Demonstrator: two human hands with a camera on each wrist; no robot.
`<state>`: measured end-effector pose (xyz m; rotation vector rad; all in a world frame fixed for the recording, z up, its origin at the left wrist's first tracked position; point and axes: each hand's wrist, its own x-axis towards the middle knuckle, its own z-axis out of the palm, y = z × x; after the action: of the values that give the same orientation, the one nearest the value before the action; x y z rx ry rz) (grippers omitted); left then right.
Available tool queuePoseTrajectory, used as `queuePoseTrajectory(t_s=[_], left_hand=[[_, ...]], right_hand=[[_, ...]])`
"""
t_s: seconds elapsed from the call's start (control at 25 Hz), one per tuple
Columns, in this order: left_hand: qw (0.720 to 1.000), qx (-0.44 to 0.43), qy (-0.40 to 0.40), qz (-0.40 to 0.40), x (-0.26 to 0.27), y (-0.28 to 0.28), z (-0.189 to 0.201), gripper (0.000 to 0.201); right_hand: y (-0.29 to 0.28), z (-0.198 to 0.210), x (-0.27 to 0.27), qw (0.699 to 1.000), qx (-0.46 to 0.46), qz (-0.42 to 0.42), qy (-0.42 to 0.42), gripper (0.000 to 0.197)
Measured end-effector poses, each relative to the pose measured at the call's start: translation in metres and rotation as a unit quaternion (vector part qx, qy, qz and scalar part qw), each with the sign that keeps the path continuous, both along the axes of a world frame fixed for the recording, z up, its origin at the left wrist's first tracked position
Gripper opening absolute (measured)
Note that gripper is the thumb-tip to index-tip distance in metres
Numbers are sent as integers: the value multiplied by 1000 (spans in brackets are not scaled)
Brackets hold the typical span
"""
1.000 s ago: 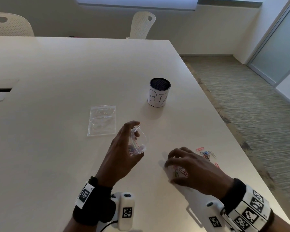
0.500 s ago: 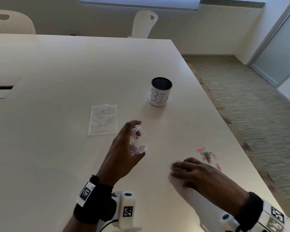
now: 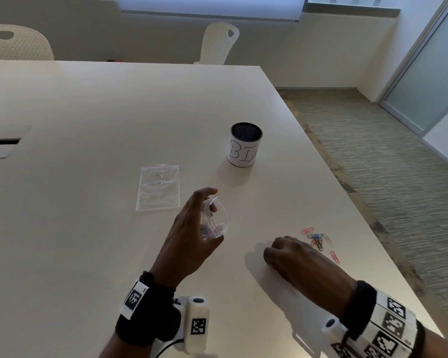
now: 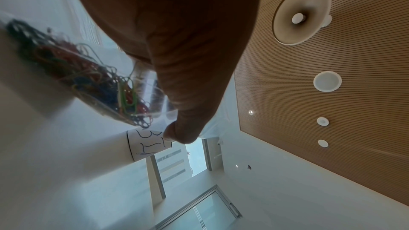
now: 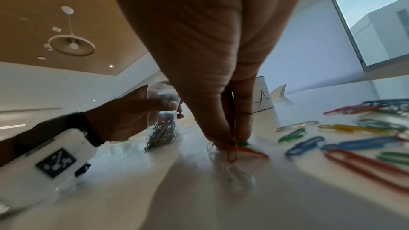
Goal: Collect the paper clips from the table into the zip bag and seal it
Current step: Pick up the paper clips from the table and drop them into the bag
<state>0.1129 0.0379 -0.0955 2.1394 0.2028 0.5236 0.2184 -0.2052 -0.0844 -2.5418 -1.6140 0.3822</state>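
My left hand (image 3: 192, 228) holds a small clear zip bag (image 3: 215, 218) upright above the table, its mouth open, pinched at the rim. Many coloured paper clips (image 4: 106, 83) fill the bag's bottom. My right hand (image 3: 290, 254) rests low on the table, and its fingertips (image 5: 221, 139) pinch an orange paper clip (image 5: 233, 151) with a green one beside it. Several loose paper clips (image 3: 317, 239) lie just right of that hand, near the table's right edge; in the right wrist view the loose clips (image 5: 354, 141) spread to the right.
A second clear zip bag (image 3: 158, 186) lies flat on the table beyond my left hand. A mesh cup (image 3: 245, 143) with a hand-lettered white label stands farther back. The table's right edge (image 3: 347, 202) drops to carpet. Two white chairs (image 3: 219, 42) stand at the far side.
My right hand has slid back toward me and to the right, and its fingers have closed over clips on the table. The left hand and bag have stayed about where they were.
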Motion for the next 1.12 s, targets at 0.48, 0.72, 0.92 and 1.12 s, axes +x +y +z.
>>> queuePoseTrajectory(t_s=[0.48, 0.72, 0.92, 1.12], left_hand=[[1000, -4, 5, 2, -1, 1, 0, 69], [1000, 5, 11, -2, -1, 1, 0, 71], [1000, 13, 20, 3, -1, 1, 1, 73], [1000, 0, 31, 5, -1, 4, -1, 82]], right_hand=[[26, 21, 39, 928, 184, -200, 256, 12], [64, 61, 13, 822, 366, -215, 380, 8], [100, 56, -2, 840, 447, -195, 237, 8], [101, 44, -12, 896, 383, -129, 183, 13]])
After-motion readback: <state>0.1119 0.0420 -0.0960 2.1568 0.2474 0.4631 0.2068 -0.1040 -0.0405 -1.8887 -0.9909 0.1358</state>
